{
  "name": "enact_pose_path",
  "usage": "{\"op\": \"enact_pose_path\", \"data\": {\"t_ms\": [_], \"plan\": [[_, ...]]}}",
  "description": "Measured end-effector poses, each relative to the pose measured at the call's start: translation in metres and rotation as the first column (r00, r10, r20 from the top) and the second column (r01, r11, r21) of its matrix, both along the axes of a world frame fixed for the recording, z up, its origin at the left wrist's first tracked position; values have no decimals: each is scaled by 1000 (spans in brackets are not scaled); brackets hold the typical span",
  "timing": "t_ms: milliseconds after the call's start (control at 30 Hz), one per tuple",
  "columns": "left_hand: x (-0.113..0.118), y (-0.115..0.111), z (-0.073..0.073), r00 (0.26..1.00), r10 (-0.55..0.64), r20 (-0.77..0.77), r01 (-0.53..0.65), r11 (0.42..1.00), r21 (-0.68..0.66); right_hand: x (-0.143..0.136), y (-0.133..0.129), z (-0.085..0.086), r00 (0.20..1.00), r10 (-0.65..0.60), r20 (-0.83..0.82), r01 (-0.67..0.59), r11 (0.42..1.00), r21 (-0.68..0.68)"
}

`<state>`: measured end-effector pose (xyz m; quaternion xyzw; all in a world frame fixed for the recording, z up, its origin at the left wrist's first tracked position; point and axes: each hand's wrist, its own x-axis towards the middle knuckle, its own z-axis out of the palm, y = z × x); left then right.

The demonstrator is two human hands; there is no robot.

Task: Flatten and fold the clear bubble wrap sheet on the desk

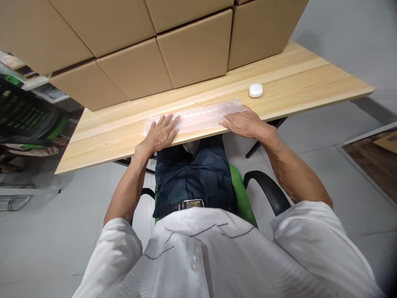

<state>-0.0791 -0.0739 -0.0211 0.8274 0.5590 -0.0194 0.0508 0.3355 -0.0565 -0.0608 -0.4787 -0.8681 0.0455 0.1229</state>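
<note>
A long strip of pinkish, see-through plastic wrap lies flat along the near edge of the wooden table. My left hand rests palm down on its left end with the fingers spread. At the strip's right end, my right hand lies on the plastic, its fingers stretched to the left and partly overlapping one another. Beyond the right hand sits a small white rounded case, apart from both the hand and the strip.
Stacked brown cardboard boxes line the far side of the table. I sit on a green chair with black armrests, close to the table edge. A dark green slatted chair or crate stands at the left.
</note>
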Motion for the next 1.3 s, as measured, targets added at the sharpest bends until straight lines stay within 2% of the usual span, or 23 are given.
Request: {"op": "enact_pose_path", "data": {"t_ms": [167,333,500,567,633,733,833,900,1067,1300], "plan": [[-4,4,-3,1000,-2,2,2,1000,12,23,-5,-13,1000,-19,-10,19,998,60],[-4,2,-3,1000,-11,30,11,1000,-11,50,-11,-23,983,-102,-155,114,991,75],[-5,1,-6,997,-3,74,1,1000,24,69,-17,-17,975,-114,-192,142,980,142],[-6,1,-8,996,-5,88,2,999,32,63,-21,-7,968,-117,-221,164,964,208],[-6,2,-8,996,-7,86,4,999,42,42,-24,4,968,-90,-235,148,958,245],[-5,1,-8,998,2,60,-5,999,49,-4,-20,17,979,28,-204,10,983,185],[-5,0,-8,999,11,45,-13,999,37,-44,-12,15,978,92,-187,-75,992,97],[-5,-1,-10,998,9,56,-11,999,42,-58,-8,7,980,117,-163,-113,993,37],[-8,-2,-17,995,1,100,-11,995,103,-62,-9,-7,988,70,-137,-66,997,31],[-14,-1,-20,985,-137,107,105,959,262,-57,-2,-26,966,116,-231,-83,986,147]]}}
